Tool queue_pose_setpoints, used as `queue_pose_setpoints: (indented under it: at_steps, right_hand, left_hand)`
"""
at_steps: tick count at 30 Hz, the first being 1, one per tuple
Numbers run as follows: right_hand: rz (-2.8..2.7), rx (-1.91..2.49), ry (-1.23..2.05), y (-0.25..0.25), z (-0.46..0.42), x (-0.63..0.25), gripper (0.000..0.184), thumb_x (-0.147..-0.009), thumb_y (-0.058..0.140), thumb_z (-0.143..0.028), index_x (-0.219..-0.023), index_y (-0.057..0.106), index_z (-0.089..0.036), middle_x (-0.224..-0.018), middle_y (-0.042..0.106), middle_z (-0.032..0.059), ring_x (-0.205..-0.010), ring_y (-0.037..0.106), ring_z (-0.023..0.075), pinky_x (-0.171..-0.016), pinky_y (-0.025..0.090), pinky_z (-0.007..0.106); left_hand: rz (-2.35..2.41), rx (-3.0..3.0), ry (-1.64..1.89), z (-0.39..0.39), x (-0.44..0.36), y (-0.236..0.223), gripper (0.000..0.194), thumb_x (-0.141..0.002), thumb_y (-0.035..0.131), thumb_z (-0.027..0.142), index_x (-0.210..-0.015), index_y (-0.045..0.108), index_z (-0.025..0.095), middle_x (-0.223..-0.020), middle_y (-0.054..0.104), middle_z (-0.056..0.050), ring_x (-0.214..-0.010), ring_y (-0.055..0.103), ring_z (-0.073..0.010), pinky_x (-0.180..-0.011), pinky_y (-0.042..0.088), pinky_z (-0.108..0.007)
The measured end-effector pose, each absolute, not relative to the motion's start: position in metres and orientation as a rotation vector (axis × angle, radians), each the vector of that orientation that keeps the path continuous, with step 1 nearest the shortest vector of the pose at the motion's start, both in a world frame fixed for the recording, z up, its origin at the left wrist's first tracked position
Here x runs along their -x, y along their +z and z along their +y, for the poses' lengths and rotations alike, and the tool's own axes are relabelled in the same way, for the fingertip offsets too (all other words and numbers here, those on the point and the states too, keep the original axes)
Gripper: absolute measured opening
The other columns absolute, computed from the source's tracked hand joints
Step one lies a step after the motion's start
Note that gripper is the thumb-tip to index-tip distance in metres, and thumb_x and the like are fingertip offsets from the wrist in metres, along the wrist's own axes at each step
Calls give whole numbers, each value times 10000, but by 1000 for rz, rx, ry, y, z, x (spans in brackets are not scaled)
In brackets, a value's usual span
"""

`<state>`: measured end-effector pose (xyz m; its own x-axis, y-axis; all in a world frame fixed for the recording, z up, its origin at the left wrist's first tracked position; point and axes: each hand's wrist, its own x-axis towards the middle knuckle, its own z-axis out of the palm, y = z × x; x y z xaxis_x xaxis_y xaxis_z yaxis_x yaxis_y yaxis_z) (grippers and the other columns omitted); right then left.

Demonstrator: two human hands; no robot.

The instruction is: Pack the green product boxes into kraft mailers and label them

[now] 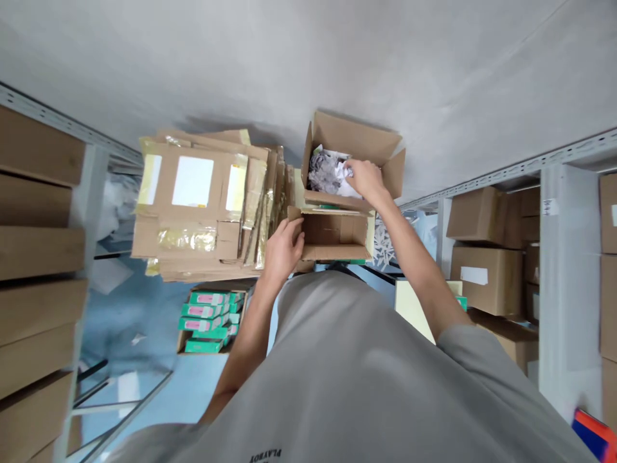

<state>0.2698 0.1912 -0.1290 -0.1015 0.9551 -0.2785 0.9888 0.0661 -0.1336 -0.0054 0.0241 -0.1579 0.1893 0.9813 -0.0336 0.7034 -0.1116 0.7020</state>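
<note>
My left hand (283, 249) grips the left side of a small open cardboard box (335, 252), fingers curled over its edge. The inside of that box shows bare brown cardboard. Just beyond it stands a second open cardboard box (354, 134), flaps raised, with grey and white crumpled paper (324, 172) inside. My right hand (367, 181) reaches into this far box, its fingers closed on a white piece of the crumpled paper. Part of what those fingers hold is hidden.
A stack of flattened cardboard boxes (193, 225) lies to the left. Below it, a carton holds several green packs (205, 325). Shelves with brown boxes (486, 276) stand on both sides, and a grey wall (270, 58) rises behind. Paper scraps (383, 241) lie lower down at right.
</note>
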Motion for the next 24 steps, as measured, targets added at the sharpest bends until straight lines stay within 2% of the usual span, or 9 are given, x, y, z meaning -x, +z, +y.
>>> queue_pose_setpoints:
  at_steps: [3, 6, 8, 11, 14, 19, 22, 24]
  right_hand:
    - [2350, -2157, -547, -76, 127, -285, 460, -1097, 602, -323, -1540, 701, -249, -1241, 840, 88, -1132, 781, 293, -1051, 594, 431]
    - [2374, -2127, -742, -43, 59, -281, 408, -1104, 619, -361, -1491, 739, -315, -1243, 844, 50, -1017, 794, 258, -974, 609, 381]
    - [2328, -2006, -843, -41, 30, -270, 378, -1103, 641, -337, -1460, 764, -341, -1272, 846, 43, -1028, 801, 255, -972, 602, 363]
    - [2145, -1866, -810, -55, 17, -255, 394, -1120, 614, -272, -1484, 759, -319, -1291, 846, 87, -1125, 802, 281, -994, 587, 360]
    - [2046, -1827, -762, -57, 28, -253, 377, -1130, 604, -272, -1467, 773, -288, -1310, 842, 115, -1192, 794, 295, -1007, 579, 357]
    - [2143, -2072, -616, -38, 85, -277, 320, -1152, 562, -338, -1323, 826, -280, -1257, 859, 71, -1161, 793, 280, -1036, 567, 357]
    - [2057, -2151, -435, -58, 145, -298, 340, -1120, 610, -318, -1394, 791, -230, -1311, 832, 130, -1251, 756, 327, -1077, 562, 408]
    - [1951, -2126, -357, -84, 186, -306, 384, -1079, 653, -248, -1436, 764, -160, -1385, 793, 206, -1294, 735, 351, -1083, 562, 426]
  left_hand:
    - [1538, -1873, 603, 26, 8, -160, 428, -1077, 579, 245, -1489, 675, 183, -1409, 719, -144, -1339, 710, -313, -1184, 566, -446]
    - [1502, -1891, 587, 28, 11, -159, 459, -1076, 585, 251, -1523, 671, 200, -1507, 669, -153, -1415, 680, -332, -1211, 564, -478]
    - [1470, -1915, 585, 29, 12, -158, 486, -1067, 606, 257, -1548, 665, 230, -1629, 582, -155, -1478, 640, -350, -1232, 559, -517]
    - [1408, -1957, 586, 30, 13, -157, 524, -1040, 662, 257, -1565, 661, 261, -1805, 380, -153, -1560, 574, -392, -1253, 545, -572]
    - [1355, -2001, 572, 33, 12, -157, 535, -1028, 696, 251, -1563, 664, 259, -1880, 236, -157, -1594, 539, -426, -1253, 545, -589]
    - [1334, -2052, 539, 36, 10, -156, 624, -1004, 761, 269, -1611, 616, 251, -1896, 195, -185, -1618, 510, -446, -1264, 534, -600]
    - [1338, -2072, 525, 37, 8, -156, 650, -998, 767, 254, -1625, 597, 243, -1894, 205, -197, -1661, 450, -440, -1290, 506, -604]
    - [1339, -2077, 524, 36, 6, -157, 681, -993, 771, 250, -1645, 574, 248, -1891, 221, -197, -1670, 437, -433, -1295, 497, -607]
